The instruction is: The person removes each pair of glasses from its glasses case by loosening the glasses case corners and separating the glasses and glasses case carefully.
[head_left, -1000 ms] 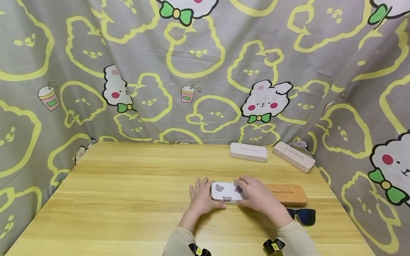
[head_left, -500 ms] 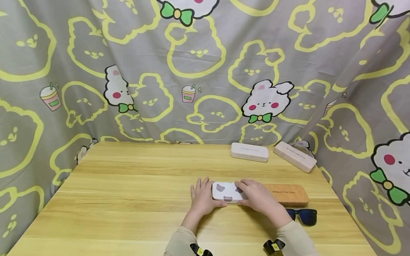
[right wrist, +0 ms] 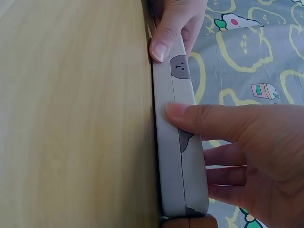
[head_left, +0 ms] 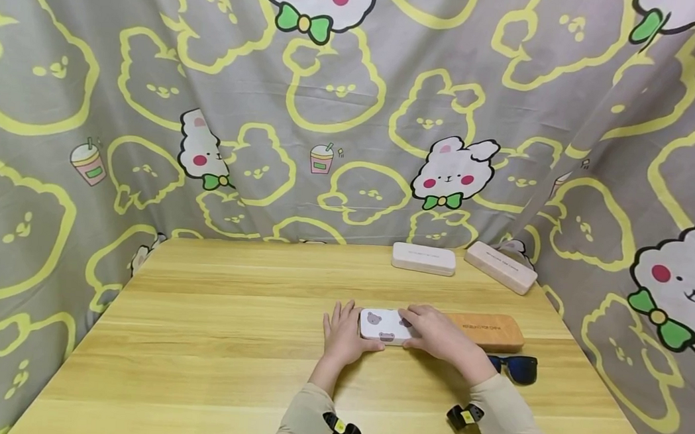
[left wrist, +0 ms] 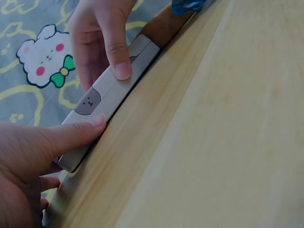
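A white glasses case [head_left: 384, 322] with grey-brown bear heads lies flat on the table, its lid down along the seam. My left hand [head_left: 343, 337] grips its left end, the thumb along the front side and the other fingers spread at the end and behind. Over the right part lies my right hand [head_left: 440, 337]: in the right wrist view its thumb presses the front side [right wrist: 166, 156] while the fingers reach round the back. An orange-brown glasses case [head_left: 491, 332] sits end to end with the white one. Dark-blue sunglasses [head_left: 522, 370] rest near my right forearm, partly hidden by it.
Towards the back of the wooden table [head_left: 226, 342] lie a white case [head_left: 424, 258] and a pale pink case [head_left: 501, 267], the pink one at a slant. A grey curtain [head_left: 345, 64] with cartoon prints hangs round the back and sides.
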Available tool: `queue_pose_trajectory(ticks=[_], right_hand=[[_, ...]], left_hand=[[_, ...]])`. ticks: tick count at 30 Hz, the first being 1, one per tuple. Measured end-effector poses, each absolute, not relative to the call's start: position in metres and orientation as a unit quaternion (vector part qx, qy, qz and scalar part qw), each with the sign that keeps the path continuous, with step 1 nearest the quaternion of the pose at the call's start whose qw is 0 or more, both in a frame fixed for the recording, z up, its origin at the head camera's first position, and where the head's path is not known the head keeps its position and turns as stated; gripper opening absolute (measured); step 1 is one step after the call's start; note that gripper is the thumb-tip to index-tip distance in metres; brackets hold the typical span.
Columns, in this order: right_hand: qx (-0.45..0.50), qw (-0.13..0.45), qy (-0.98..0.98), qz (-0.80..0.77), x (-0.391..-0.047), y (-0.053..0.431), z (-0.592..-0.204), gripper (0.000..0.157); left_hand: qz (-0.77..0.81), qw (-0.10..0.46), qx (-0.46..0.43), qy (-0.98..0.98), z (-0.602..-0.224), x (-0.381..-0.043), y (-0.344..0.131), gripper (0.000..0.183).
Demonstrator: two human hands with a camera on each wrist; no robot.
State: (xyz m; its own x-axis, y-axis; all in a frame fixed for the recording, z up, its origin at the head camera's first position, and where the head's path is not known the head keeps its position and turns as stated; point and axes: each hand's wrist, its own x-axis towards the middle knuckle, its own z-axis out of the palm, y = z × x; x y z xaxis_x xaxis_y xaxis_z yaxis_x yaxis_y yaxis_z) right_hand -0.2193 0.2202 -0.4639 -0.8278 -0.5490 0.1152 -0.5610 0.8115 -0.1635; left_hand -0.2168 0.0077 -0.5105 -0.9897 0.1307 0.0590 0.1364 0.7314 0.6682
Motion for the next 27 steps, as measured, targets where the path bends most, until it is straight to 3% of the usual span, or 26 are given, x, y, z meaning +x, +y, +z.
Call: queue_pose_trajectory(ticks=[27], right_hand=[[0.317, -0.007, -0.941, 0.118, -0.224, 0.234, -0.461, 0.051]], left_hand=[[-0.353, 0.001, -0.062, -0.933, -0.509, -0.217, 0.009, 0.092]])
